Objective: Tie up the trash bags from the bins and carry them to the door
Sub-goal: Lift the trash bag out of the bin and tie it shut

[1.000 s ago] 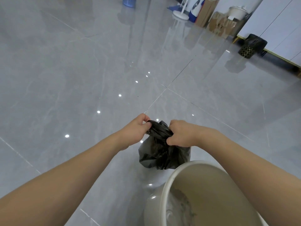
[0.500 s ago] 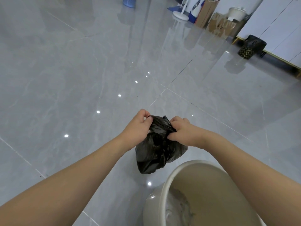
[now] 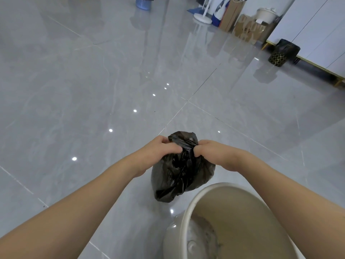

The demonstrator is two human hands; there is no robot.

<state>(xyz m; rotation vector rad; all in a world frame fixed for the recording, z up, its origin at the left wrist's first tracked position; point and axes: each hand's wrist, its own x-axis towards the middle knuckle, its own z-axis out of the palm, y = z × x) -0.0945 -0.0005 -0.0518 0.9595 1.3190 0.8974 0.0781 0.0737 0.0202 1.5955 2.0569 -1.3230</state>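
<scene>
A small black trash bag hangs in the air over the grey floor, just beyond a beige bin at the bottom right. My left hand grips the gathered neck of the bag from the left. My right hand pinches the same neck from the right, and a loop of black plastic sticks up between the two hands. The beige bin has no bag in it and its inside looks stained. A second bin, dark with a honeycomb pattern and a black liner, stands far off at the right.
Glossy grey tiles stretch ahead and to the left. White cabinets on gold legs line the right side. Cardboard boxes, a white pot, a white stand base and a blue container sit at the far end.
Both hands have twisted the bag's neck, and a loop of plastic now stands up between them. The bag hangs a little lower and more to the left.
</scene>
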